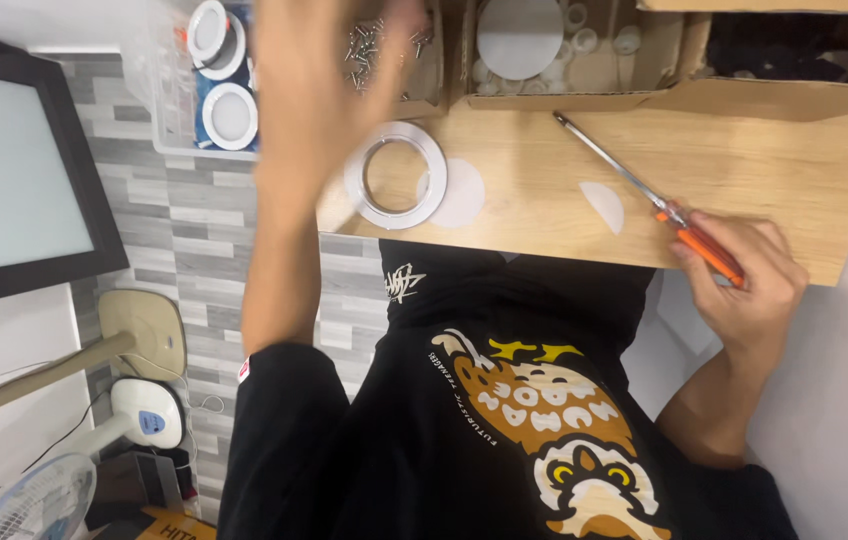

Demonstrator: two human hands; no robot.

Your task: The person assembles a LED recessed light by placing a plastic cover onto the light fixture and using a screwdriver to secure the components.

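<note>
Right hand point(744, 285) clenched round orange handle of screwdriver point(644, 195) — shaft lying flat on wooden table point(794, 170), tip pointing toward cardboard box point(584, 95) of white discs. Left hand point(329, 80) blurred, raised over screw pile point(384, 40); fingers spread, grip cannot tell. White ring point(396, 175) on table just below it, touching round white disc point(459, 193). Half-disc point(604, 205) beside shaft.

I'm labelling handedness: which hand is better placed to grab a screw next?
Probably left: the left hand hovers by the screws; the right hand holds the screwdriver.
</note>
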